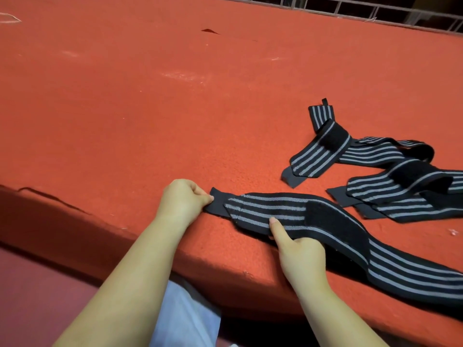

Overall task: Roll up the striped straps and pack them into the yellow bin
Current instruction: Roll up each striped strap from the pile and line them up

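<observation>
A black strap with grey stripes [275,209] lies flat along the front edge of the red carpeted surface [150,108], its far end trailing off to the right over the edge. My left hand [183,200] pinches the strap's plain black end tab. My right hand [298,249] grips the strap's near edge, index finger stretched out on the stripes. A black velcro patch [333,221] sits on the strap just right of that finger. A loose pile of more striped straps [390,171] lies further right. No yellow bin is in view.
The red surface has a raised front ledge [225,266] that drops toward me. A metal railing [375,11] runs along the far right edge. Pale blue fabric on my lap [183,316] shows between my forearms.
</observation>
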